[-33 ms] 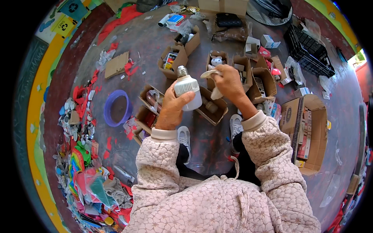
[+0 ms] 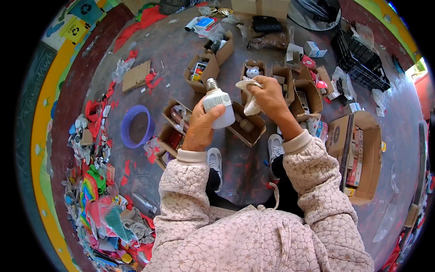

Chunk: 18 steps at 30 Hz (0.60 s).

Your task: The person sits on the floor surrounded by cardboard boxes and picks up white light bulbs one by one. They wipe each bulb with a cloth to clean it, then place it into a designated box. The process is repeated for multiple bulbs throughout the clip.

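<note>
Both hands are occupied; the left hand (image 2: pixel 201 123) wraps fingers and thumb around a light bulb (image 2: pixel 222 105), screw end up and leaning slightly left, held above the floor near a carton (image 2: pixel 256 137); the right hand (image 2: pixel 270 96) pinches a bunched pale cloth (image 2: pixel 250 100) just beside the bulb, apart from it. From where I stand, the bulb looks bulky but light, stiff all over; its smooth white dome (image 2: pixel 225 119) is probably slippery and might crack if dropped; I'd take hold at the ribbed collar (image 2: pixel 217 100); the cloth seems soft and limp, easily gripped anywhere.
</note>
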### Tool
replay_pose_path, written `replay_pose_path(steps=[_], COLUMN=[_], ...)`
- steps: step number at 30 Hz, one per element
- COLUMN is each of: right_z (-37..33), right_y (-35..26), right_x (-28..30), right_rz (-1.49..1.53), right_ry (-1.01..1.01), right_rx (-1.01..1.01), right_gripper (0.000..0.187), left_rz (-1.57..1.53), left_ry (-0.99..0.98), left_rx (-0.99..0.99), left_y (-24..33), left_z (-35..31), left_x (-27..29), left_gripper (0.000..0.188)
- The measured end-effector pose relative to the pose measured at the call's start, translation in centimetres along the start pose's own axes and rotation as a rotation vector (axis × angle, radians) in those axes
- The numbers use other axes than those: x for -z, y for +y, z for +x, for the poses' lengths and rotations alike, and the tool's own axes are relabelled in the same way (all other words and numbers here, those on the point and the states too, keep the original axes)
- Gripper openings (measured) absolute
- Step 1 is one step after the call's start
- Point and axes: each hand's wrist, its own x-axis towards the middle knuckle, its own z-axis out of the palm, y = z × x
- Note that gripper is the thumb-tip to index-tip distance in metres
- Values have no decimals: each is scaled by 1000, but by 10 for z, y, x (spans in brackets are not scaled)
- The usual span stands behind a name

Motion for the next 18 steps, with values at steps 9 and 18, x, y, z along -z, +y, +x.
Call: replay_pose_path(steps=[9, 18], right_z=[-21, -23], right_y=[-12, -26], right_x=[-36, -31], right_rz=[336, 10], right_ry=[-116, 233], right_rx=[16, 490], right_gripper=[25, 11], left_rz=[-245, -13], left_ry=[99, 252], left_rx=[97, 4], left_y=[-8, -11], left_z=[3, 4], left_x=[-1, -6], left_gripper=[45, 40])
